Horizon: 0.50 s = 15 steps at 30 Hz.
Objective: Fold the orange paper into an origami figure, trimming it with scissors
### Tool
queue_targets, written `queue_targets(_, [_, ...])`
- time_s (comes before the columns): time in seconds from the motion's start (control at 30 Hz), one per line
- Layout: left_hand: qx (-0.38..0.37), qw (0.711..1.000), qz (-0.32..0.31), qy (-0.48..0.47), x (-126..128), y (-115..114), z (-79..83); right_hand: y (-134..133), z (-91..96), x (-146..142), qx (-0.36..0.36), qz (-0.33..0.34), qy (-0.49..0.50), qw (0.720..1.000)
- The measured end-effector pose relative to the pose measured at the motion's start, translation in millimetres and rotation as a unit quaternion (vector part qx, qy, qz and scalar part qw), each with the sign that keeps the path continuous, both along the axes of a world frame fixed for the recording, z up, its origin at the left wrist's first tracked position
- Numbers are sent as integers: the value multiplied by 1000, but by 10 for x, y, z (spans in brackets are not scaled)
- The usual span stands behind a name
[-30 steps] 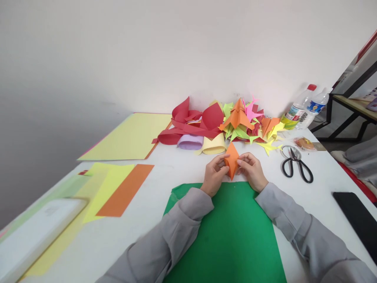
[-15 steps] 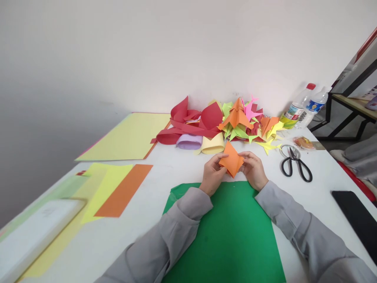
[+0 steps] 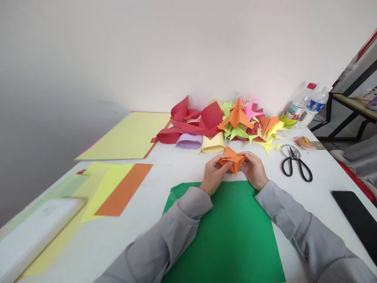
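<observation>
Between both hands, above the far edge of a green sheet (image 3: 235, 232), is a folded piece of orange paper (image 3: 234, 160). My left hand (image 3: 214, 173) pinches its left side, the thumb lying across the lower front. My right hand (image 3: 253, 169) grips the right corner between thumb and fingers; part of those fingers is hidden behind the paper. The top of the orange paper stands up in a point, and its middle is bent into layered folds. Just behind it lies a cream paper loop (image 3: 212, 144).
A heap of folded paper figures (image 3: 238, 118) and red paper loops (image 3: 188, 122) lies against the wall. At right are black-handled scissors (image 3: 294, 161), two bottles (image 3: 300, 106) and a black flat object (image 3: 357, 220). Coloured sheets (image 3: 125, 192) and a white box (image 3: 41, 236) occupy the left.
The orange paper has gone from a flat diamond to a shorter, bent shape with its middle folded. Both hands stay in nearly the same place.
</observation>
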<state>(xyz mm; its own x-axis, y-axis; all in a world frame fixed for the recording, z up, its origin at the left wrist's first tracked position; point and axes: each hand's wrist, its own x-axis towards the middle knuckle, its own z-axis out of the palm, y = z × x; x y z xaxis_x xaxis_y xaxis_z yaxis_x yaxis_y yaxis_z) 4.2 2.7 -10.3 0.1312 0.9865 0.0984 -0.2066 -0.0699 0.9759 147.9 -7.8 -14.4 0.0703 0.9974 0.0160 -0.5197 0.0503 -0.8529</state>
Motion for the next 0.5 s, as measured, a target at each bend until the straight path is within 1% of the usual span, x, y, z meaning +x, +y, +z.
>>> queue_targets(0.13, [-29,999,-17,-22,4,0,-3,-23,31,-12,-1,3,-12,1000])
queue_targets(0.27, [-45,999,-9,-15,3,5,-22,-27,18,-27,-2,-3,-43,999])
queue_targets(0.33, [-30,1000,1,-3,0,16,-44,-22,5,-36,6,-9,-75,997])
queue_targets(0.5, [65,997,34,21,-11,61,-100,-12,-36,-37,42,-30,-159,986])
